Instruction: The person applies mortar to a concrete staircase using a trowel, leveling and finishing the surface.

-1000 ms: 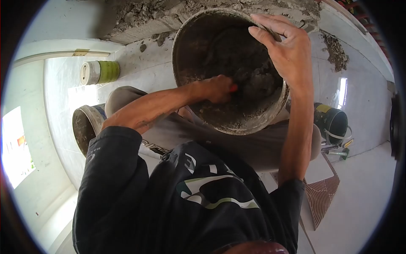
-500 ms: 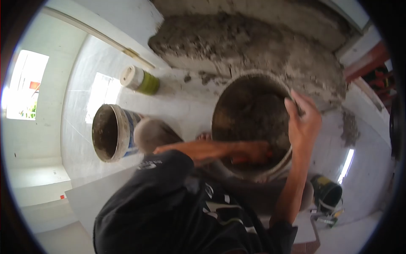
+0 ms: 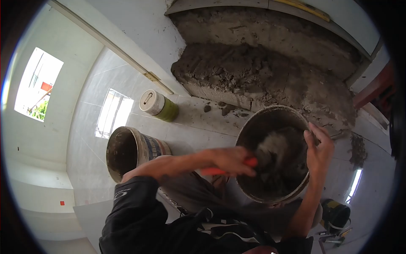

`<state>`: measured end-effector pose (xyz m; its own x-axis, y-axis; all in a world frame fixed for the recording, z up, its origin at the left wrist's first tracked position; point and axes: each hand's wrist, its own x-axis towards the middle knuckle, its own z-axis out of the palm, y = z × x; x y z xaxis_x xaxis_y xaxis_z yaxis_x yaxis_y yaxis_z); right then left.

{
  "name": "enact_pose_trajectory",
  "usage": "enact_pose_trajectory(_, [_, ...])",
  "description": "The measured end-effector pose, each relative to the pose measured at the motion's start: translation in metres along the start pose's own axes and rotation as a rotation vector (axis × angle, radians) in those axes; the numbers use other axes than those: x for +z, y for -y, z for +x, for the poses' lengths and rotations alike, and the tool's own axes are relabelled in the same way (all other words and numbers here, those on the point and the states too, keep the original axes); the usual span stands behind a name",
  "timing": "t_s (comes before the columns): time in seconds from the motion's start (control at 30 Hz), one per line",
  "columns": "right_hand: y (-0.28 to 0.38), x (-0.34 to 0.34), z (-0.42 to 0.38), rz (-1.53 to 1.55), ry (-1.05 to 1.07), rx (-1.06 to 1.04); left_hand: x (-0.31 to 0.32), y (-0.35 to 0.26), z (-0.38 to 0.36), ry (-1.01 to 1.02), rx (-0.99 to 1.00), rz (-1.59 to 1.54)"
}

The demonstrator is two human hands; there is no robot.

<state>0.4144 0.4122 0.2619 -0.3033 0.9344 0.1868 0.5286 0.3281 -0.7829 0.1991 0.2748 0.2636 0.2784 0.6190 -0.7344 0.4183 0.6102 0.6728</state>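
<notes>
A large mortar-stained bucket (image 3: pixel 253 132) leans toward me on the floor, with wet grey mortar (image 3: pixel 292 167) inside. My left hand (image 3: pixel 234 161) is closed around the red handle of a trowel (image 3: pixel 250 162) at the bucket's left rim. The trowel's blade is blurred, and I cannot make out its edges against the mortar. On the right side of the bucket, my right hand (image 3: pixel 319 146) grips the rim, thumb toward the inside and fingers over the outside.
A second dirty bucket (image 3: pixel 141 146) lies tipped at the left, near a white-and-green tub (image 3: pixel 158 105). Rough mortar covers a step (image 3: pixel 262 72) ahead. A dark pail (image 3: pixel 336 213) and small tools (image 3: pixel 332 240) lie at the lower right.
My left hand has come up from deep inside the bucket and moved left to its rim with the trowel. My right hand stays on the rim. The view has tilted upward.
</notes>
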Motion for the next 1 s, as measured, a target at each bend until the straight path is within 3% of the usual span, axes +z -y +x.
enact_pose_trajectory(0.1, [0.004,0.004,-0.001,-0.007,0.019,-0.007,-0.053,0.03,-0.033,-0.219,-0.072,-0.255])
enact_pose_trajectory(0.23, [0.014,0.014,-0.002,0.001,0.018,-0.003,-0.141,0.026,-0.061,-0.592,-0.009,-0.16])
enact_pose_trajectory(0.3, [0.022,0.019,0.004,-0.011,0.043,0.054,-0.185,0.022,-0.045,-0.81,0.001,0.243])
enact_pose_trajectory(0.37, [0.013,0.026,0.014,-0.024,0.04,-0.006,-0.245,0.063,0.014,-1.231,0.009,0.784])
enact_pose_trajectory(0.43, [0.014,0.025,0.01,-0.031,0.022,-0.054,-0.269,0.077,0.031,-1.259,-0.035,0.746])
enact_pose_trajectory(0.5, [0.017,0.014,0.01,-0.069,-0.002,-0.022,-0.282,0.053,0.041,-1.279,-0.04,0.728])
enact_pose_trajectory(0.57, [0.003,0.002,0.01,-0.077,-0.002,0.014,-0.28,0.07,0.026,-1.426,-0.088,0.682])
enact_pose_trajectory(0.63, [-0.008,-0.007,0.01,-0.047,0.007,-0.029,-0.285,0.085,-0.002,-1.314,0.061,0.914])
enact_pose_trajectory(0.67, [-0.018,-0.014,0.012,-0.028,0.024,-0.072,-0.273,0.088,-0.022,-1.264,0.33,0.969])
enact_pose_trajectory(0.7, [-0.025,-0.02,0.012,-0.01,0.001,-0.079,-0.245,0.073,-0.037,-1.134,0.183,0.617])
enact_pose_trajectory(0.77, [-0.034,-0.034,0.005,-0.024,0.005,-0.024,-0.181,0.045,-0.05,-0.721,0.314,0.051])
enact_pose_trajectory(0.83, [-0.049,-0.057,0.007,-0.076,0.031,0.007,-0.118,0.029,-0.034,-0.59,0.296,0.119])
enact_pose_trajectory(0.9, [-0.065,-0.06,0.011,0.051,0.008,-0.009,-0.063,0.017,-0.007,-0.541,0.721,0.841])
enact_pose_trajectory(1.0, [-0.06,-0.046,0.005,0.023,0.036,0.029,-0.011,0.008,0.046,-0.526,0.611,1.122])
